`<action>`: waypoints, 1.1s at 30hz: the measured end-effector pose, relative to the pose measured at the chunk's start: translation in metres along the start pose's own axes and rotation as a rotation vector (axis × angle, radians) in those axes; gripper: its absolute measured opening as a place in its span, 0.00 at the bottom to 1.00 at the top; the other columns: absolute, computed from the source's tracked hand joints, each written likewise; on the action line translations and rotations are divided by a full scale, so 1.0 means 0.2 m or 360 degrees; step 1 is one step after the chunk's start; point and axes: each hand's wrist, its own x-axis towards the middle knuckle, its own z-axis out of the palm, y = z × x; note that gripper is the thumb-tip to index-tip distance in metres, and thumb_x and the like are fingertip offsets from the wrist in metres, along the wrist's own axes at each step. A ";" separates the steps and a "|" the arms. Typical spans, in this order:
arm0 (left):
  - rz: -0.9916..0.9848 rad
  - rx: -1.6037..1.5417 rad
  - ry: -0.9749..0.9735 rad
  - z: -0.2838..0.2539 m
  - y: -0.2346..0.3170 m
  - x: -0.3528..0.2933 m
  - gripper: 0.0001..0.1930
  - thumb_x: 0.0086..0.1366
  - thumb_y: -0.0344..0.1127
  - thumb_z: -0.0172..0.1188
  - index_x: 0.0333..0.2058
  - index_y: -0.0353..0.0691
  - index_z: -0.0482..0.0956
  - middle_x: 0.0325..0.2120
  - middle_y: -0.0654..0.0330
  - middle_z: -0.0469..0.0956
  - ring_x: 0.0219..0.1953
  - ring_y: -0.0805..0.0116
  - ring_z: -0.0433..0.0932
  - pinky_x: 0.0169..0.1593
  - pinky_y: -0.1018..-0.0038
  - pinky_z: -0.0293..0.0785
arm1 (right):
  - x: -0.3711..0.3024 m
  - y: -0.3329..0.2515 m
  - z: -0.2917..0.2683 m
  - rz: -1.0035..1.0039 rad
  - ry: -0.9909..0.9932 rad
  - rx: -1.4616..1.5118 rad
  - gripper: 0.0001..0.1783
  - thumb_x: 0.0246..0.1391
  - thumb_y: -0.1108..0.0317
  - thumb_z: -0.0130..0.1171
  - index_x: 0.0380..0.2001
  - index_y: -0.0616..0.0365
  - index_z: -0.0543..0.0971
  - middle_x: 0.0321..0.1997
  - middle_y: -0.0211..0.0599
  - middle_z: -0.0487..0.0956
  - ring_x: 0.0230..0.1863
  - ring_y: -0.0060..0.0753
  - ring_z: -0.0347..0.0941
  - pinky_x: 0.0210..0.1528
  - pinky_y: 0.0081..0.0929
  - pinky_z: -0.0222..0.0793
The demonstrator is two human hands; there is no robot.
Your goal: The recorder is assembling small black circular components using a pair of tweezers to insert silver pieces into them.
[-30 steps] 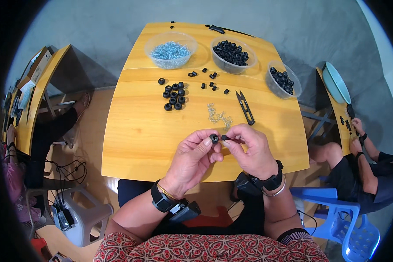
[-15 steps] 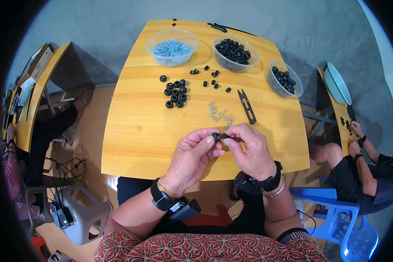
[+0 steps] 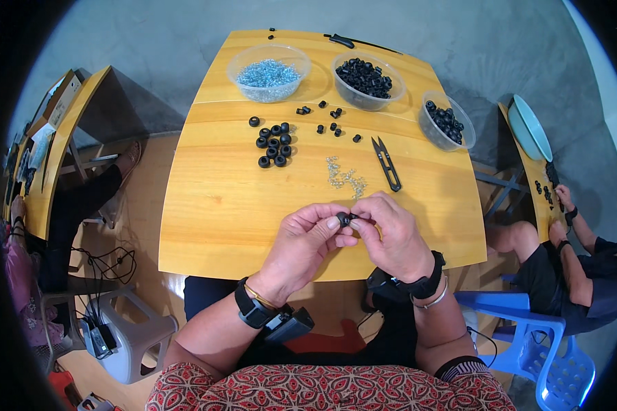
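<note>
Over the yellow table [image 3: 212, 226], the left hand [image 3: 304, 241] pinched a black bead [image 3: 342, 219] and the right hand [image 3: 392, 236] a small plug [image 3: 353, 216] against it. Just beyond lay clear bits [image 3: 335, 179] and snips [image 3: 389, 170]; farther back, loose beads [image 3: 285, 139] and 3 bowls [image 3: 367, 104]. A grey wall [image 3: 418, 27] rose behind.

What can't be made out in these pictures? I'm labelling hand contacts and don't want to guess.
All in the head view:
- Small black piece: mostly covered by the right hand's fingers.
- Round black bead: partly covered by the left hand's fingers.
- Clear bits: too small to tell their exact shape.
- Left co-worker: head cut off by the dark fisheye rim.
</note>
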 end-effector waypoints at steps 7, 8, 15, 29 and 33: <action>-0.0045 -0.0199 -0.0089 -0.02 0.02 -0.01 0.10 0.59 0.29 0.47 0.39 0.32 0.69 0.29 0.56 0.73 0.30 0.71 0.74 0.37 0.76 0.74 | 0.01 -0.01 0.00 0.0037 0.0009 0.0196 0.09 0.40 0.81 0.53 0.29 0.62 0.69 0.26 0.38 0.69 0.24 0.32 0.68 0.25 0.23 0.64; -0.0042 -0.0209 -0.0101 -0.02 0.02 -0.01 0.10 0.59 0.29 0.47 0.39 0.32 0.69 0.29 0.56 0.73 0.30 0.71 0.74 0.37 0.77 0.74 | 0.01 0.00 0.00 0.0035 0.0013 0.0216 0.09 0.40 0.80 0.53 0.29 0.62 0.69 0.26 0.38 0.69 0.24 0.31 0.68 0.25 0.22 0.64; -0.0019 -0.0198 -0.0125 -0.02 0.01 0.00 0.10 0.59 0.30 0.48 0.39 0.32 0.68 0.30 0.57 0.73 0.31 0.71 0.74 0.37 0.77 0.73 | 0.02 0.02 0.01 0.0012 0.0096 0.0315 0.08 0.39 0.79 0.54 0.27 0.61 0.70 0.27 0.36 0.69 0.24 0.27 0.67 0.25 0.19 0.63; -0.0152 -0.0476 -0.0198 -0.01 0.01 -0.01 0.09 0.59 0.30 0.47 0.38 0.34 0.69 0.30 0.58 0.72 0.31 0.72 0.72 0.37 0.76 0.72 | -0.04 0.01 -0.02 0.0289 0.0064 0.0792 0.09 0.44 0.81 0.50 0.31 0.63 0.65 0.28 0.31 0.69 0.29 0.16 0.67 0.30 0.14 0.65; -0.0207 -0.0532 -0.0156 0.01 0.02 -0.02 0.10 0.59 0.29 0.47 0.39 0.33 0.68 0.29 0.59 0.72 0.31 0.72 0.71 0.38 0.77 0.72 | -0.03 -0.01 -0.02 0.0375 0.0022 0.0939 0.10 0.45 0.81 0.50 0.32 0.63 0.64 0.28 0.31 0.68 0.30 0.16 0.67 0.31 0.14 0.65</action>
